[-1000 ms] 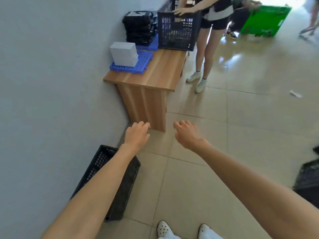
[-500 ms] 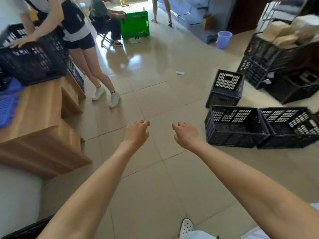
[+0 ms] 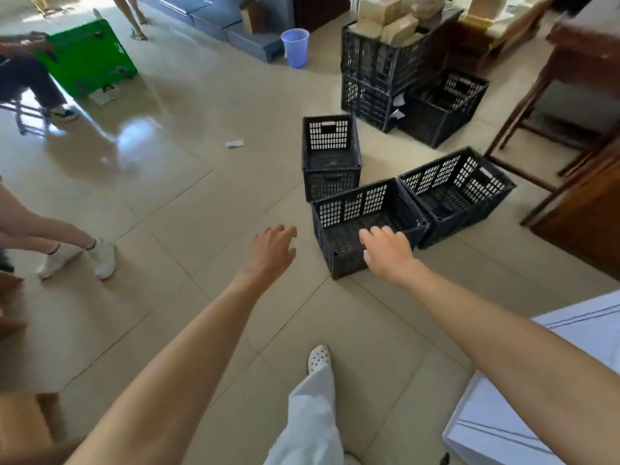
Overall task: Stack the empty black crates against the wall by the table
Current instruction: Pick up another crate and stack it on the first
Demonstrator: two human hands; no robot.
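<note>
Bystanders occupy the far left: someone seated beside a green box (image 3: 88,54), and nearer, a pair of legs in white shoes (image 3: 76,256) on the tiled floor (image 3: 161,203). A paper scrap (image 3: 235,143) lies further in. The wearer's left hand (image 3: 273,250) hangs over bare tile just left of the nearest crate (image 3: 349,213), fingers spread and relaxed, holding nothing. That crate is black, empty and upright on the floor. The right hand (image 3: 385,251) is over its near rim with the fingers loosely bent; it has no clear hold, and whether the fingertips touch the plastic cannot be told. A second empty crate (image 3: 330,159) stands just behind the first, and a third empty crate (image 3: 456,193) sits against the first's right side. Beyond them a loaded stack (image 3: 375,72) carries cardboard packages, with one more black crate (image 3: 443,110) beside it and a blue bucket (image 3: 295,47) off to its left. Dark wooden furniture (image 3: 577,135) closes the right edge. By my reading, the job is at the reach for one crate: three empties sit loose in the open room, none lifted or nested. The wall by the table is out of view, so whatever is already stacked there cannot be judged. At least three pickups, carries and placements appear to remain.
</note>
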